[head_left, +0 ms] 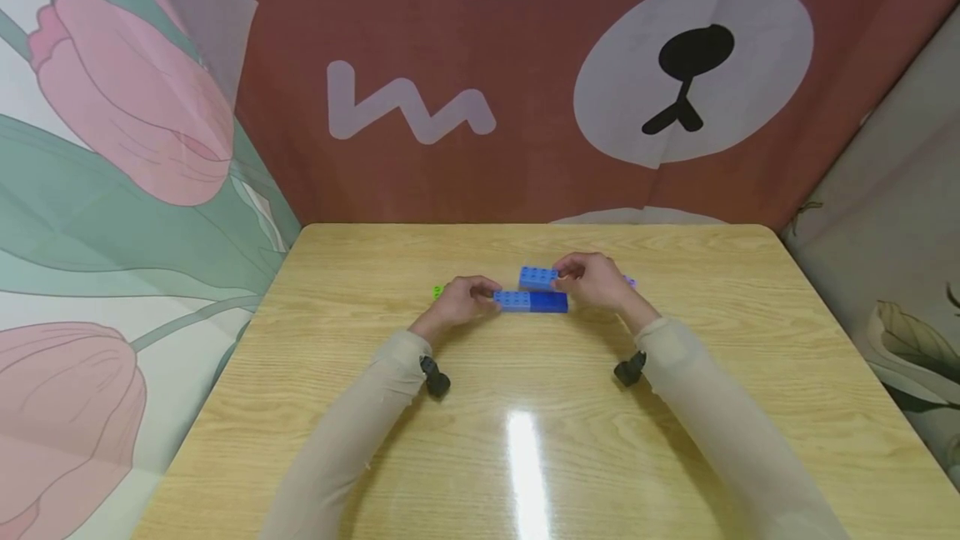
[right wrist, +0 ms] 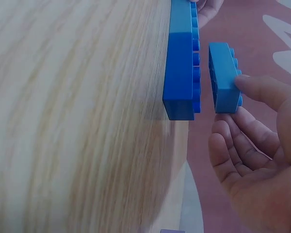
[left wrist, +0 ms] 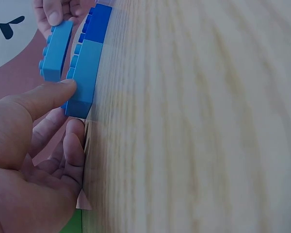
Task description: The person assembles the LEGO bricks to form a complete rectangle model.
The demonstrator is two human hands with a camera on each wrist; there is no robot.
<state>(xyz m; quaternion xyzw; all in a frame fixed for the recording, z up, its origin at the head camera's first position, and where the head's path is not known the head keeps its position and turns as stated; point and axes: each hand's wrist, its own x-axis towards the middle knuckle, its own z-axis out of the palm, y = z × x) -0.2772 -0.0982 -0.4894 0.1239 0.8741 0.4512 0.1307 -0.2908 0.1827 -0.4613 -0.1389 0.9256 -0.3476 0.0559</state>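
On the wooden table, a light blue toy brick (head_left: 512, 301) and a dark blue toy brick (head_left: 549, 302) lie end to end in one row, studs up. My left hand (head_left: 459, 300) pinches the left end of the light blue one, with its thumb at the studs. A second light blue brick (right wrist: 225, 77) is pinched at one end by my right hand (head_left: 596, 280). It hangs above the row, apart from it, as both wrist views show. How far the left fingers wrap behind the lower brick is partly hidden.
A bright green brick (head_left: 438, 292) peeks out behind the left hand. Something purple (head_left: 630, 282) shows just past the right hand, mostly covered. The table's back edge (head_left: 465, 225) meets a hanging cloth with a bear print (head_left: 420, 182).
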